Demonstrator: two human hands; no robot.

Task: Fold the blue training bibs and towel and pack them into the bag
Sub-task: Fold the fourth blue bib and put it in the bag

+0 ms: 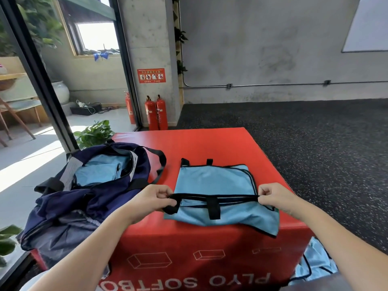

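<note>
A light blue training bib (212, 181) with black trim lies partly folded on the red soft box (210, 143). My left hand (155, 196) pinches the bib's black-edged fold at its left end. My right hand (273, 196) pinches the same edge at its right end, and the edge is stretched taut between them. The navy bag (69, 206) sits open at the box's left side, with folded blue fabric (98, 173) inside it. More blue fabric (315, 263) lies on the floor at the box's lower right corner.
Two red fire extinguishers (156, 113) stand against the concrete pillar behind the box. A green potted plant (94, 133) is behind the bag. Dark speckled rubber floor (315, 139) spreads to the right. A glass wall runs along the left.
</note>
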